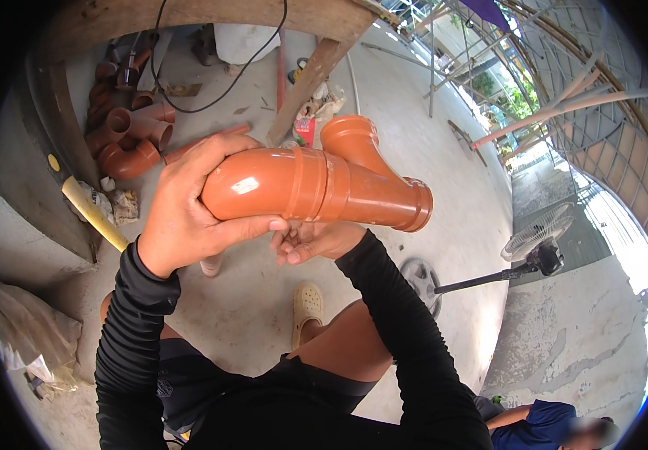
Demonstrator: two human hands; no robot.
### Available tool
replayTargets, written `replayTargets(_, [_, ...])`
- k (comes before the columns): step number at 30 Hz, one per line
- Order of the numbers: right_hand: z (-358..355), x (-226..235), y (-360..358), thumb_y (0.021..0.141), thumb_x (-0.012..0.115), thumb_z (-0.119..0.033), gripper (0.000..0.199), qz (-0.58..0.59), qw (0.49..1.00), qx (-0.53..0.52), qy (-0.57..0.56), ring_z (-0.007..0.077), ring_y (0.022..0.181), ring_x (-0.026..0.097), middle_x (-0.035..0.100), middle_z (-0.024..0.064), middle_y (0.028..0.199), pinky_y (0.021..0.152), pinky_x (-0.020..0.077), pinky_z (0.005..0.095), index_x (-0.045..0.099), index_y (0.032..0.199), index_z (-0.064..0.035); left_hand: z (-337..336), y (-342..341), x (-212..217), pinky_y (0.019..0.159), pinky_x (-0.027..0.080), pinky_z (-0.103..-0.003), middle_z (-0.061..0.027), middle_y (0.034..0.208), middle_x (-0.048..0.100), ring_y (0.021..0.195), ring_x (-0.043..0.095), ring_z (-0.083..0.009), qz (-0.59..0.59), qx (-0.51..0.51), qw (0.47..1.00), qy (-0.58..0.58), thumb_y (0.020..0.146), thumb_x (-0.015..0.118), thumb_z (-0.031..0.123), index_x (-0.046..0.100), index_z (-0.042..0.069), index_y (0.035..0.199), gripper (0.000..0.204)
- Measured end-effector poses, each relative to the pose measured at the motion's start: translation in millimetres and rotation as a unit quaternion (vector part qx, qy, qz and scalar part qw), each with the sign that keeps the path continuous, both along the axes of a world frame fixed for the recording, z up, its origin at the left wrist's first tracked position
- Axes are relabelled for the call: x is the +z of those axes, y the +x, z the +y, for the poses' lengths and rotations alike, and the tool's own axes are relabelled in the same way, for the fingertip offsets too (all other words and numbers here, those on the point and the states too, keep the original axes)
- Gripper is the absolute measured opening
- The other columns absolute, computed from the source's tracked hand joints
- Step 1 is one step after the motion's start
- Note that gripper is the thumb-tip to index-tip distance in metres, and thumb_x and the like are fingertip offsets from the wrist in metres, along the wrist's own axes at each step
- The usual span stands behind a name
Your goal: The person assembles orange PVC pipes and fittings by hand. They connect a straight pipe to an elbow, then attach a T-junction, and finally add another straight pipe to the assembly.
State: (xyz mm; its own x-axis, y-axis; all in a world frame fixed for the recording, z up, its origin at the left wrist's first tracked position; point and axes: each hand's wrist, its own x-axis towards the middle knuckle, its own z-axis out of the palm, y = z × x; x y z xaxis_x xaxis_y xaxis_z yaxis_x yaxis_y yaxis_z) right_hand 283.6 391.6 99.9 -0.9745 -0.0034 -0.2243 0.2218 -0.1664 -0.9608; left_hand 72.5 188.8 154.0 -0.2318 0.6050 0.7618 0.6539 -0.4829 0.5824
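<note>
My left hand (pixel 181 199) is closed around the rounded end of an orange pipe elbow (pixel 252 184), thumb along its underside. The elbow is joined at a ribbed collar to an orange branch fitting (pixel 372 195). One arm of that fitting runs right to an open rim, and a shorter branch angles up toward the far side. Below the joint is my right hand (pixel 320 241), its fingers loosely bent and apart, with nothing visible in them. The pipe hides part of those fingers, so I cannot tell whether they touch it.
Several reddish-brown pipe fittings (pixel 133 135) lie at the far left below a wooden beam (pixel 211 16). A black cable (pixel 222 101) hangs there. A standing fan (pixel 537 244) is on the right. Another person (pixel 537 424) is at the lower right. Metal scaffolding (pixel 556 90) rises behind.
</note>
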Motion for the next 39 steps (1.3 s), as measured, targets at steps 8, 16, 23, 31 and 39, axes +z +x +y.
replayTargets(8, [3,-5,-1,0.099,0.079,-0.01,0.04,-0.011,0.992,-0.121,-0.042,0.0217,0.091,0.075,0.072,0.0114,0.119,0.084,0.0643,0.0372,0.062,0.135,-0.0038,-3,-1,1,0.1,0.057,-0.041,-0.0123,0.116,0.076,0.114,0.073,-0.0311,-0.027,-0.004,1.0,0.004,0.066,0.103,0.029,0.068,0.002,0.124,0.073])
replayTargets(16, [47,19,21,0.1,0.074,-0.012,0.04,0.216,0.865,-0.363,0.27,0.0159,0.093,0.074,0.075,0.0076,0.117,0.084,0.0607,0.0287,0.063,0.138,-0.0034,-5,-5,4,0.1,0.057,-0.041,-0.0114,0.115,0.076,0.108,0.074,-0.0285,-0.063,-0.024,0.998,-0.013,0.068,0.104,0.028,0.068,0.002,0.123,0.071])
replayTargets(23, [-15,187,71,0.093,0.083,-0.014,0.047,0.241,0.754,-0.289,0.538,0.023,0.122,0.068,0.071,0.0119,0.129,0.104,0.0544,0.041,0.066,0.135,0.0006,12,-10,4,0.096,0.058,-0.036,-0.0118,0.116,0.077,0.104,0.076,-0.022,-0.052,-0.043,0.997,-0.031,0.072,0.102,0.023,0.065,0.001,0.126,0.069])
replayTargets(31, [-3,163,5,0.073,0.094,-0.026,0.091,0.011,0.558,-0.134,0.819,0.0407,0.098,0.071,0.05,0.0172,0.158,0.087,0.0585,0.0485,0.05,0.152,-0.0142,38,19,20,0.09,0.059,-0.04,-0.0145,0.109,0.076,0.097,0.075,-0.0319,-0.055,0.026,0.994,-0.096,0.076,0.1,0.027,0.067,0.002,0.12,0.061])
replayTargets(39, [20,139,16,0.081,0.074,-0.008,0.068,0.138,0.494,-0.162,0.843,0.0343,0.084,0.074,0.057,0.0213,0.152,0.079,0.0607,0.0427,0.054,0.146,-0.0049,49,28,21,0.086,0.06,-0.036,-0.0146,0.104,0.077,0.094,0.076,-0.0244,-0.081,0.053,0.982,-0.163,0.077,0.091,0.01,0.064,0.002,0.12,0.052])
